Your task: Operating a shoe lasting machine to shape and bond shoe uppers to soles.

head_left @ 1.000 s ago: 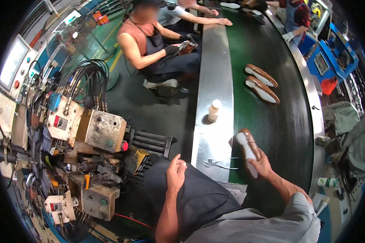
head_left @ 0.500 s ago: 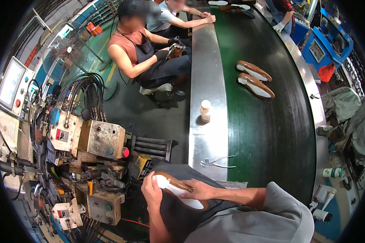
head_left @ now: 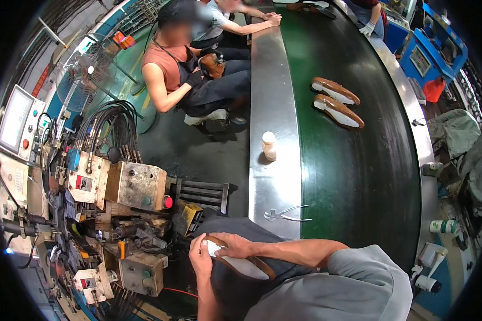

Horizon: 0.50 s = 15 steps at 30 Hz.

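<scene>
Over my lap I hold a brown shoe upper [head_left: 243, 266] with its white underside turned up. My left hand [head_left: 200, 255] is closed round its far-left end, the thumb lying on the edge. My right hand [head_left: 231, 245] grips the upper close beside the left, fingers wrapped over the brown side and partly hiding the white bottom. Whether a small tool is in the right hand cannot be seen. Pincers [head_left: 286, 214] lie on the metal ledge [head_left: 276, 187] ahead of me, handles reaching over the green belt. Farther along the ledge stands a whitish bottle [head_left: 269, 146].
Two brown shoe uppers [head_left: 337, 111] lie on the conveyor belt [head_left: 359, 176]. A grimy machine [head_left: 136, 184] with hoses, buttons and a screen fills the left. Ahead, a seated co-worker [head_left: 168, 69] handles a brown shoe [head_left: 213, 65]. A fan [head_left: 88, 69] stands behind.
My right hand has slid left along the upper, from its middle to the end near my left hand. The seated co-worker has raised and turned the brown shoe.
</scene>
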Available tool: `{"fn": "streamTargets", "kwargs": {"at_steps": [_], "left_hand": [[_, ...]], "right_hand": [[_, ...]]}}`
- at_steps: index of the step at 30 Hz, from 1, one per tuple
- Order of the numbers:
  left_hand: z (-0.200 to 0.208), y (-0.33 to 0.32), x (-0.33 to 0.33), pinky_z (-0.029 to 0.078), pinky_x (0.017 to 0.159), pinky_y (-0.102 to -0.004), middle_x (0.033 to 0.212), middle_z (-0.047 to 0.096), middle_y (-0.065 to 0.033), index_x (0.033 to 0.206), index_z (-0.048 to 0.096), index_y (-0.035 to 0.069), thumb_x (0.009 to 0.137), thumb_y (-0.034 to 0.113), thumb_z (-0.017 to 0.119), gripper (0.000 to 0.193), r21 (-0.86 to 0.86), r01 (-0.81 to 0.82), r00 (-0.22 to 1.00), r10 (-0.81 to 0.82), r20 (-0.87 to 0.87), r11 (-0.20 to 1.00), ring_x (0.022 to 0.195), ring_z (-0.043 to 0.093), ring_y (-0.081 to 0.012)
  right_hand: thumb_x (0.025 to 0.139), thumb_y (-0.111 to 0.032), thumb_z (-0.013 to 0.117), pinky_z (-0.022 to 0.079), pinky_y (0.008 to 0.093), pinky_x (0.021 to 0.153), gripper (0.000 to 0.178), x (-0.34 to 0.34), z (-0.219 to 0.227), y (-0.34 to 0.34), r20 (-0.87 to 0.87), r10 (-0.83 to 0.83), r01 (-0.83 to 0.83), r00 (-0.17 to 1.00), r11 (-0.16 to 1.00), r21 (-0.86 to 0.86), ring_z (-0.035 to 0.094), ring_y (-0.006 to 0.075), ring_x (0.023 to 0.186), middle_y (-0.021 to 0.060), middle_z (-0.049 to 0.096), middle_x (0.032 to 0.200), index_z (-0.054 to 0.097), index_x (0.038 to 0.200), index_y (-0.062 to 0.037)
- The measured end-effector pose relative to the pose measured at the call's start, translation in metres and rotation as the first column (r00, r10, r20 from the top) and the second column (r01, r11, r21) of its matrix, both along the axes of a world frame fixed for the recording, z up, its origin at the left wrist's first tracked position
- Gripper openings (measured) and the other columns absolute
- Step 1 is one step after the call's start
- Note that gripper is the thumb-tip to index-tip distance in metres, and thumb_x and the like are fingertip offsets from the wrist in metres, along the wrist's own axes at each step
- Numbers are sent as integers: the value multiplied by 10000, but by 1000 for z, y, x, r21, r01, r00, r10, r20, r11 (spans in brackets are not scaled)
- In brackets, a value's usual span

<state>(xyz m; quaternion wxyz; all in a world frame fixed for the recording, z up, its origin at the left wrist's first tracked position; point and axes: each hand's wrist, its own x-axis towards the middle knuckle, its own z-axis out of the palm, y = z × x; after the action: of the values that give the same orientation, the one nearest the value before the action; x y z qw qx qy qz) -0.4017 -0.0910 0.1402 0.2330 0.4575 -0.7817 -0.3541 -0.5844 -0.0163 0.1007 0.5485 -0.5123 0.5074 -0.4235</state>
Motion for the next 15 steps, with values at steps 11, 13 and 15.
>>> {"fn": "streamTargets", "kwargs": {"at_steps": [11,13,15], "left_hand": [[20,-5,-17,543,1003,-427,1214,699,-194,1315,740,1,1018,31,637,316,8,160,987,-160,27,987,1133,689,-362],[27,-10,-24,552,971,-425,1162,705,-188,1271,756,8,992,23,667,293,38,194,980,-196,36,980,1092,699,-364],[24,-9,-25,556,956,-426,1144,707,-187,1246,763,8,987,29,678,273,54,190,981,-192,38,980,1075,703,-368]], "right_hand": [[1068,-389,729,452,423,1197,736,-13,-13,11,294,-34,29,955,999,19,586,312,1432,226,611,1541,454,1646,-26],[1093,-393,695,445,400,1196,695,-16,-16,9,368,-53,21,928,996,91,579,272,1420,196,602,1554,468,1647,-40],[1118,-432,648,437,387,1204,658,-17,-15,10,354,-59,15,933,992,127,559,240,1430,172,604,1562,497,1643,-64]]}}
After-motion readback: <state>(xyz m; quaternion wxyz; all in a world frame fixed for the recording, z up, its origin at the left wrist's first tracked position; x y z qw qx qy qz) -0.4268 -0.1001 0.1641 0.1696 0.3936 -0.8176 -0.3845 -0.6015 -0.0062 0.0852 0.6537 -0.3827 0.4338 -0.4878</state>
